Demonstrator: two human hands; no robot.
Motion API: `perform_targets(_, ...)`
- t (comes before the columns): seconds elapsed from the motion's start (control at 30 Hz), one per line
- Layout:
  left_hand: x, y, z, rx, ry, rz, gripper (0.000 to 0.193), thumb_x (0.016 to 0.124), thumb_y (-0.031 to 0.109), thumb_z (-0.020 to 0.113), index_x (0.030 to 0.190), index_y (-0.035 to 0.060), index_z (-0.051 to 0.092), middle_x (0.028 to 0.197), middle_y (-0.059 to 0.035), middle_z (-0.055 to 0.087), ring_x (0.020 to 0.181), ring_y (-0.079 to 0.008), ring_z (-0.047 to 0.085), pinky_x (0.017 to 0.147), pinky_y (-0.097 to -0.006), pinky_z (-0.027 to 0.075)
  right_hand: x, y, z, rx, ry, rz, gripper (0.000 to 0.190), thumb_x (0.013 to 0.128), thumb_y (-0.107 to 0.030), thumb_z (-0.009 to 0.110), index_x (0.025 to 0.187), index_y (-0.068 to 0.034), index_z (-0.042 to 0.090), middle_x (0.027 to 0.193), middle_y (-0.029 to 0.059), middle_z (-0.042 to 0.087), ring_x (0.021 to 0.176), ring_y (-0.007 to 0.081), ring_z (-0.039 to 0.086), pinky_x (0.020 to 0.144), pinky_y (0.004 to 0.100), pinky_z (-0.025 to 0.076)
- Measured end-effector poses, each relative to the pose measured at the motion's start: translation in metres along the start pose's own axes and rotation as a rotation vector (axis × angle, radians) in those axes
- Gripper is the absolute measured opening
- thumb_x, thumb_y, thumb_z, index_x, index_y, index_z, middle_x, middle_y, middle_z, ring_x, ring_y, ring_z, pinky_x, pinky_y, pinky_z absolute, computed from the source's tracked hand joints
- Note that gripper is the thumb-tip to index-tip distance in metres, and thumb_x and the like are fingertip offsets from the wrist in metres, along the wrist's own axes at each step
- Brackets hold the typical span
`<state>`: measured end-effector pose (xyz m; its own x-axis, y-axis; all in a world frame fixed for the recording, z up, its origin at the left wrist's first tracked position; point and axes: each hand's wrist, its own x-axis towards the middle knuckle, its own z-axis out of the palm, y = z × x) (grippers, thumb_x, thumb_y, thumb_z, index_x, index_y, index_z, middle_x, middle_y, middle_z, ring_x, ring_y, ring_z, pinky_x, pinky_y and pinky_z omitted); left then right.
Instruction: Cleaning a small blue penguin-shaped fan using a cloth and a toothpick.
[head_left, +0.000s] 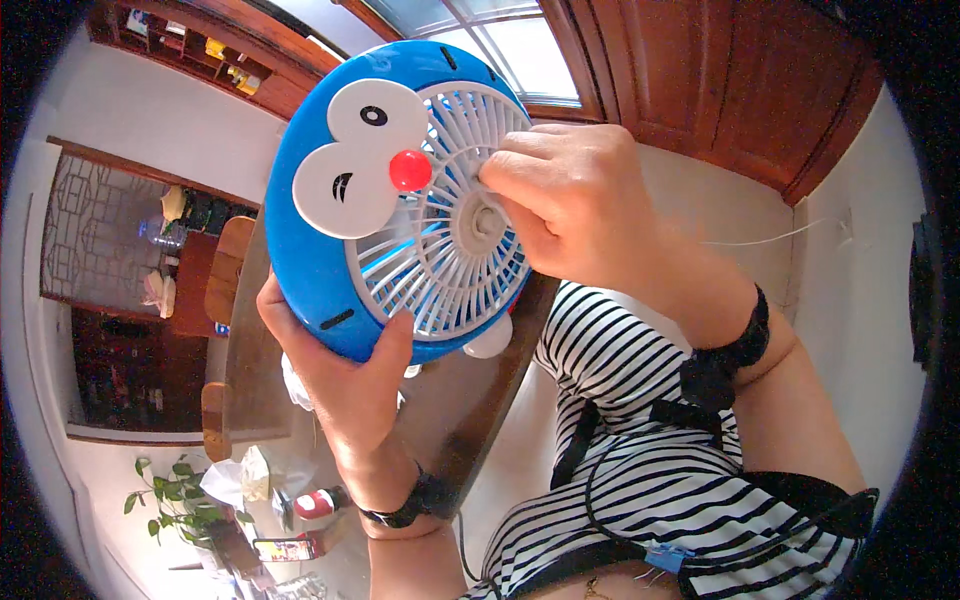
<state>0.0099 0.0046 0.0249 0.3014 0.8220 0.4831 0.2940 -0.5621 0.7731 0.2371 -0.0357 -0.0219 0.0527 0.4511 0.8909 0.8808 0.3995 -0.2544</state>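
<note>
A blue cartoon-faced electric fan (307, 277) is tilted up in front of me, with white eyes, a red nose and a white plastic grille (420, 296). My left hand (352, 375) grips its lower left rim, the thumb lying over the grille's edge. At the right side of the grille, my right hand (577, 199) has its fingers bunched against the slats, close to the round hub (481, 225). Whether those fingertips hold something small is hidden. A white rounded part (489, 336) of the fan shows below its rim.
Beneath the fan is a dark table (442, 420). A potted plant (176, 495), a red-labelled bottle (319, 502) and a phone with a lit screen (283, 550) are at lower left. Wooden chairs (229, 270) stand beyond the table. A cable (592, 495) crosses my striped clothing.
</note>
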Motion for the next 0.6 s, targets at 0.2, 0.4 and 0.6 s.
perform_targets(0.2,-0.001,-0.001,0.001,-0.002,0.002,-0.009,0.087,0.067,-0.005,0.074,0.142,0.0083,0.032,0.126,-0.0122,0.053,0.117,-0.0233,0.055,0.098,-0.0391,0.05,-0.005,0.018,-0.006,0.363,-0.006,0.17,0.006,0.078,-0.011,0.068,0.081,-0.008,0.063,0.068,0.0131,0.062,0.065,0.0344,0.066,0.059,0.044,0.051)
perform_targets(0.4,0.001,0.002,0.004,0.0,-0.014,0.009,0.088,0.067,-0.004,0.074,0.142,0.0078,0.032,0.127,-0.0121,0.052,0.117,-0.0231,0.055,0.098,-0.0389,0.049,-0.009,0.018,-0.002,0.166,0.13,0.164,0.009,0.077,-0.01,0.068,0.079,-0.008,0.06,0.066,0.0128,0.06,0.064,0.0349,0.065,0.055,0.0451,0.049)
perform_targets(0.6,0.0,0.0,0.001,-0.027,-0.016,0.008,0.088,0.067,-0.005,0.075,0.143,0.0083,0.032,0.126,-0.0118,0.052,0.116,-0.0225,0.055,0.098,-0.0389,0.05,-0.005,0.007,0.001,0.056,0.046,0.035,0.014,0.075,-0.01,0.069,0.077,-0.007,0.055,0.072,0.0113,0.06,0.066,0.0352,0.064,0.056,0.0449,0.05)
